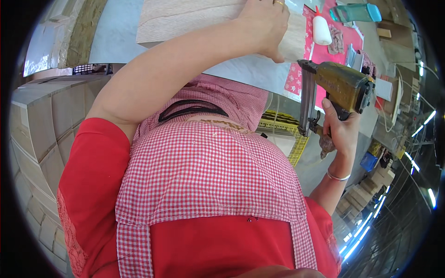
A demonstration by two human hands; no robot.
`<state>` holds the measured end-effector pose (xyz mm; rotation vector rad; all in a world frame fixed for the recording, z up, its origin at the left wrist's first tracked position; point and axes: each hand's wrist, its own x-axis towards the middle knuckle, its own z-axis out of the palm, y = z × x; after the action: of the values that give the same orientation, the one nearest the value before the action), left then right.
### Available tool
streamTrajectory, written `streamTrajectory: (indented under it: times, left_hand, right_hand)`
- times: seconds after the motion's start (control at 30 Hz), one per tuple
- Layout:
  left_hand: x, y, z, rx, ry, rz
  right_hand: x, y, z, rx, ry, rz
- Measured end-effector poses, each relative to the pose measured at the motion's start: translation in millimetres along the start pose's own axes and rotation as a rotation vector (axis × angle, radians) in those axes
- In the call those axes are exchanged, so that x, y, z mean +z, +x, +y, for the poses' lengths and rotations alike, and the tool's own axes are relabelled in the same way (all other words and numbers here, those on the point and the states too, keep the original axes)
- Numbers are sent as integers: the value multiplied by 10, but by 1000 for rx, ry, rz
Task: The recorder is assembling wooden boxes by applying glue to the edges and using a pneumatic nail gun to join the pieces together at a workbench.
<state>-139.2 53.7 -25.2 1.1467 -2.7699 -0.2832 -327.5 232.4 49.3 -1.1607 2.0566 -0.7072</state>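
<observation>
A worn, yellow-brown pneumatic nail gun sits at right, its body running left to right and its long grey metal magazine hanging straight down at the left end. The right hand is wrapped closed around the handle beneath the body. Left and farther off, the left hand presses flat, fingers curled, on a pale wooden board lying on a grey table. Just right of the board stands a white glue bottle with a red tip on a red patterned sheet; a teal bottle lies beyond. Tan cardboard boxes are stacked at near right.
</observation>
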Motion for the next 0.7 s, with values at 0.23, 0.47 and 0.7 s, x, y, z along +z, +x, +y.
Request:
streamTrajectory:
  times: [0.23, 0.47, 0.7]
  left_hand:
    - [-35, 9, -15, -2, 2, -2]
    - [105, -567, -841, 282, 70, 343]
    - [-564, -727, -996, -32, 40, -169]
  right_hand:
    - [16, -18, -3, 77, 65, -13]
    - [93, -30, -117, 0, -65, 28]
    - [167, -98, -273, 12, -17, -3]
